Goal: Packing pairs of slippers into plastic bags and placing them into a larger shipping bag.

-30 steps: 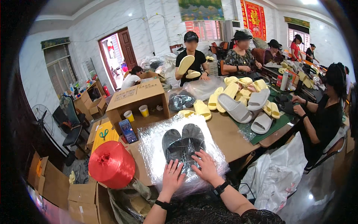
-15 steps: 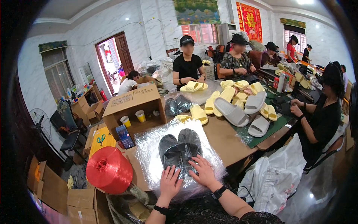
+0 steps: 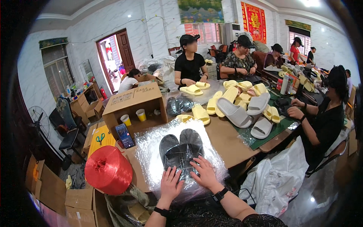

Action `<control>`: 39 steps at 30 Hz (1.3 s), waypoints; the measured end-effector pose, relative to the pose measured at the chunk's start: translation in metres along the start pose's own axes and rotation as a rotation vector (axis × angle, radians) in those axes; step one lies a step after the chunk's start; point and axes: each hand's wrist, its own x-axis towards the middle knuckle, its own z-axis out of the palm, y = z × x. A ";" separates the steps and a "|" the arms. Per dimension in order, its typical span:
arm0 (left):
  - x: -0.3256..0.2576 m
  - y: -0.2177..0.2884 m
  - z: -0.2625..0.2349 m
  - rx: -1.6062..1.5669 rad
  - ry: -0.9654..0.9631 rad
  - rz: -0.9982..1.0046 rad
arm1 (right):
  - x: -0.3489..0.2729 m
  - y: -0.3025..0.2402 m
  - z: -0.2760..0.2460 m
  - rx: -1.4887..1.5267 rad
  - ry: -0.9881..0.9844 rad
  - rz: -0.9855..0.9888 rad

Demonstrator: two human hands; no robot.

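A pair of black slippers [image 3: 182, 145] lies side by side under clear film, on a stack of shiny clear plastic bags [image 3: 149, 151] at the table's near edge. My left hand [image 3: 171, 185] rests flat at the near left end of the slippers, its fingers stretched out. Against the near right end lies my right hand [image 3: 205, 173], palm down with fingers spread. Neither hand grips anything. Film glare hides whether the slippers are fully inside a bag.
Left of the bags stand a phone [image 3: 124, 135], a red twine spool [image 3: 108, 170] and an open cardboard box [image 3: 132, 100] holding two cups [image 3: 141, 114]. Yellow and grey slippers [image 3: 234, 112] pile up at right. A white sack [image 3: 278, 178] sits below. Co-workers [image 3: 191, 62] sit around the table.
My hands stay in place on the slippers. Across the table, a co-worker has set down a pair of yellow slippers, now spread apart, and turned their head to the right.
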 end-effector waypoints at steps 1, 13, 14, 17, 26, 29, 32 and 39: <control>0.000 0.000 0.000 0.002 -0.002 0.000 | 0.000 0.000 0.000 0.000 -0.001 -0.001; 0.001 0.001 -0.002 0.008 0.003 0.006 | 0.000 0.000 0.000 0.001 0.009 0.001; 0.000 0.002 -0.002 0.008 0.002 0.005 | 0.000 0.000 0.001 -0.007 0.005 0.004; 0.001 0.002 -0.002 0.015 -0.006 0.000 | 0.000 -0.001 0.000 -0.017 -0.003 0.008; 0.001 0.004 -0.003 -0.009 -0.012 -0.009 | 0.000 0.000 0.000 0.003 0.004 0.008; 0.000 0.003 -0.002 0.000 -0.013 -0.008 | 0.000 -0.001 -0.001 -0.009 0.002 0.008; 0.000 0.001 -0.001 0.004 -0.009 -0.002 | 0.001 -0.001 -0.001 -0.015 -0.001 0.008; 0.001 0.001 -0.001 0.008 -0.006 0.002 | 0.001 -0.001 -0.002 -0.010 -0.001 0.007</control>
